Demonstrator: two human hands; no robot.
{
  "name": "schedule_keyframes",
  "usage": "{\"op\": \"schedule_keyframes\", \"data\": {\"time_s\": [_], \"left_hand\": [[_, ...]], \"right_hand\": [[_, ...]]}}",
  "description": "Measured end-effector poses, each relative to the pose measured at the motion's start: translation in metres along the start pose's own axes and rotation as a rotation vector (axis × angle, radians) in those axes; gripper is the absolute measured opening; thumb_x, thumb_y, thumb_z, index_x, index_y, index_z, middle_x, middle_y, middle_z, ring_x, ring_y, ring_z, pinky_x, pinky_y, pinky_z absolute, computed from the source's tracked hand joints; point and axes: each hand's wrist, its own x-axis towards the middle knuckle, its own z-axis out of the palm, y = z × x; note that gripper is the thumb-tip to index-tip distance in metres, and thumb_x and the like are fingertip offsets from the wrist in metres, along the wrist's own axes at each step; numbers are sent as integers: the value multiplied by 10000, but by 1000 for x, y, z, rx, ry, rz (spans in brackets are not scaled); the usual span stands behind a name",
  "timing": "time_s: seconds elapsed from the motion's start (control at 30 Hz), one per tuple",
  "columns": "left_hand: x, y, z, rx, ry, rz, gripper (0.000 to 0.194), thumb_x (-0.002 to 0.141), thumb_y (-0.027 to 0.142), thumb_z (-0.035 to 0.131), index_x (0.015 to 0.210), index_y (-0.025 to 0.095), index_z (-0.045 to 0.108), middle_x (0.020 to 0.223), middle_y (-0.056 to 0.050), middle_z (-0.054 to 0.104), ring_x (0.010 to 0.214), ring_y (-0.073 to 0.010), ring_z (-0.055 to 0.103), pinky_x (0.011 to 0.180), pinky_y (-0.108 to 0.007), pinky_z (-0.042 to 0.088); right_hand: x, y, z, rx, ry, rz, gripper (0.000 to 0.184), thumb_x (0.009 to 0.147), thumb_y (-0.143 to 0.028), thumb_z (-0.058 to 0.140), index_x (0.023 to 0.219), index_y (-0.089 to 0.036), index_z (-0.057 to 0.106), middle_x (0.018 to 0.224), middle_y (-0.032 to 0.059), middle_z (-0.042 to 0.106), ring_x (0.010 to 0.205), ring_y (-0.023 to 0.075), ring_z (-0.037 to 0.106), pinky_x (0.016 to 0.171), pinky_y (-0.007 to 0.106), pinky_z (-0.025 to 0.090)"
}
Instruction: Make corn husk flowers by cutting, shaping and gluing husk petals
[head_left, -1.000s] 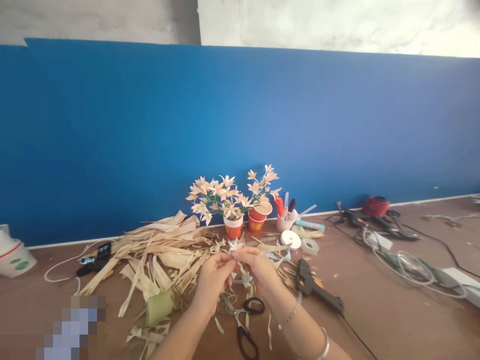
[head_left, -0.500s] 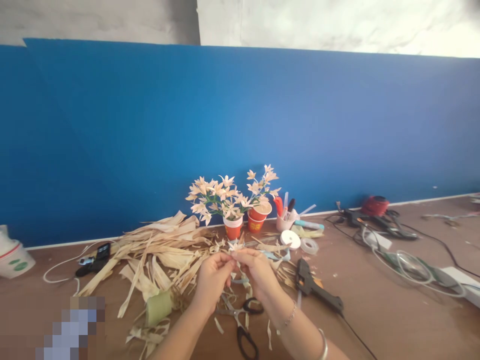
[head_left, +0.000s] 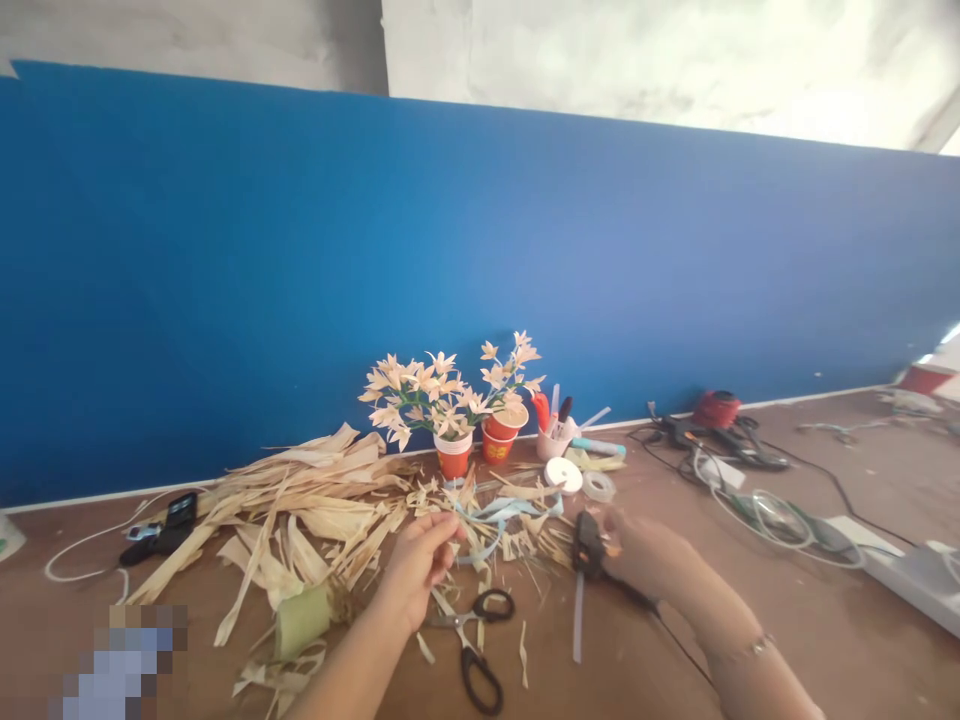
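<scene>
My left hand [head_left: 426,560] is closed in a pinch over the middle of the table; whatever its fingertips hold is too small to make out against the pale scraps. Just below it lie open scissors [head_left: 471,622] with black handles. My right hand [head_left: 646,552], smeared by motion, is at the black glue gun [head_left: 589,545], and its grip cannot be made out. A clear glue stick [head_left: 577,618] juts from the gun toward me. Beyond my left hand are light blue ribbon strips [head_left: 504,512] and cut husk pieces.
Dried corn husks [head_left: 322,500] heap on the left, near a green roll [head_left: 304,620]. Pale husk flowers [head_left: 427,390] stand in red paper cups [head_left: 454,462] by the blue partition [head_left: 480,230]. A white spool [head_left: 562,475] and tape roll [head_left: 598,486] lie behind the gun. Cables [head_left: 780,530] cover the right.
My hands were together at a small pale piece. My right hand has moved away to the right, to the glue gun; my left stays in a pinch. The view has shifted slightly right.
</scene>
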Motion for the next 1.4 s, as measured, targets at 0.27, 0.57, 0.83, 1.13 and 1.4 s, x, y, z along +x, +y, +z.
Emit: {"op": "schedule_keyframes", "data": {"time_s": [0.27,0.57,0.83,1.13,1.4], "left_hand": [[-3,-4,3,-27,-23,-59,278,615,318,756,747,145,582,675,-22,669,436,-41,497,353,-121,255],[0,-4,1,-65,-32,-94,166,672,226,712,739,130,594,620,-10,650,408,-33,468,343,-122,254],[-1,-2,4,-106,-42,-138,112,676,179,688,664,116,597,581,-9,629,387,-25,446,337,-123,246],[-3,1,7,-103,-19,-165,104,670,164,677,649,115,588,562,-15,630,376,-25,437,330,-124,230],[-4,0,6,-92,-35,-167,110,658,173,684,654,119,588,567,-16,634,380,-23,435,332,-119,229]], "right_hand": [[-11,20,42,-132,68,18,376,652,-20,458,991,-156,545,992,135,630,971,287,579,669,297,351],[-9,-13,12,704,135,-220,245,761,-394,523,836,-173,599,667,11,609,650,192,565,592,265,423],[0,-66,41,933,-24,-532,285,724,-316,636,968,-171,660,906,58,681,805,221,603,741,337,499],[16,-70,63,931,-15,-575,163,739,-258,632,867,-157,632,816,40,665,741,186,592,683,302,496],[14,-73,61,915,15,-549,113,736,-250,617,795,-157,591,748,20,624,672,156,549,622,270,459]]}}
